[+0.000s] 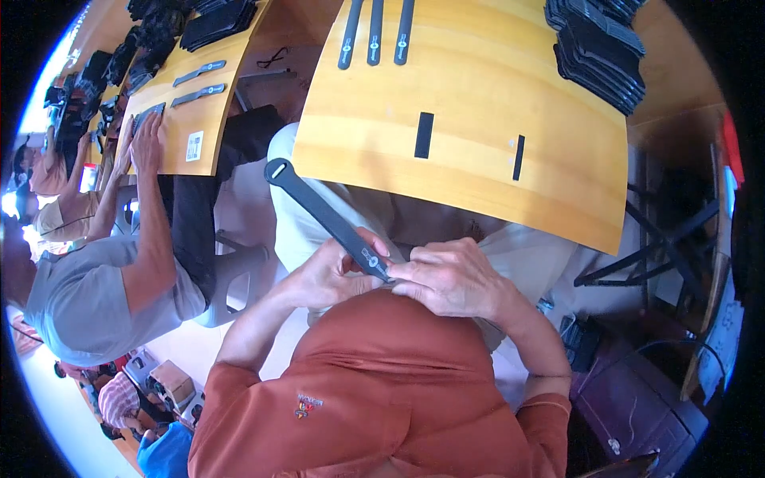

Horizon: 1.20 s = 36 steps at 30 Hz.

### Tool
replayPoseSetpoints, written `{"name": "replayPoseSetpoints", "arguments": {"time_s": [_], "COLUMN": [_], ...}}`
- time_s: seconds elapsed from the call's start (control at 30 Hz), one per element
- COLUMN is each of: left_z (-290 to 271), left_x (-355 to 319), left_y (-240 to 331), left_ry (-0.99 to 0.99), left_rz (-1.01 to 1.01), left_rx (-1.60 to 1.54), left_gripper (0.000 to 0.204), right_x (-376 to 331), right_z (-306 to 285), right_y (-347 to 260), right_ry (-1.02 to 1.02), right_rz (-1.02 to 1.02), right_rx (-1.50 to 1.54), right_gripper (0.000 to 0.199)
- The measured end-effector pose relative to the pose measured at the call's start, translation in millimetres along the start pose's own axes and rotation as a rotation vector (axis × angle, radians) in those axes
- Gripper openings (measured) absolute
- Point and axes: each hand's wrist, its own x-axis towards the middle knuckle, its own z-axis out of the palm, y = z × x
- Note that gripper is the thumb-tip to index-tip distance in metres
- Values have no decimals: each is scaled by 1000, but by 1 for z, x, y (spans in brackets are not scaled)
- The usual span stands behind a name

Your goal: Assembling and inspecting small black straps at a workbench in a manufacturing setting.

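A dark grey strap (315,209) with a slotted round end slants up and to the left, held above my lap in front of the table edge. My left hand (335,269) grips it near its lower, printed end, thumb and fingers closed about it. My right hand (456,279) pinches the tip of that same end, its fingers bent. The fingers hide part of the tip, so I cannot make out whether anything else is between them.
Three similar straps (374,36) lie at the far side of the wooden table (478,88). Nearer are a wide black strip (424,135) and a narrow one (519,158). Stacked black fabric pieces (599,60) stand far right. A co-worker (111,287) sits left at another table.
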Motion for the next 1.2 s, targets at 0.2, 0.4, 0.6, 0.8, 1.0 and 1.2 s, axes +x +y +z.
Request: {"name": "replayPoseSetpoints", "arguments": {"time_s": [0.2, 0.4, 0.6, 0.8, 1.0, 1.2], "left_z": [9, 10, 12, 11, 18, 17], "left_x": [3, 3, -6, -5, -6, -30], "left_y": [-6, -6, 13, 11, 9, -7], "left_ry": [35, 14, -23, -134, 22, 185], "left_rz": [23, 46, 56, 110, 99, -86], "left_rx": [-70, 26, 203, 210, 95, -82], "left_gripper": [34, 32, 30, 30, 18, 7], "right_x": [-8, -5, 0, 16, 20, 22], "right_z": [42, 34, 12, -2, 18, -80], "right_y": [2, 3, 2, -9, -22, 48], "right_ry": [394, 386, 414, 425, 417, 1019], "right_rz": [84, -42, -53, -40, -126, 371], "right_rx": [333, 271, 208, 358, 455, 38], "right_gripper": [25, 26, 16, 10, 14, 15]}}
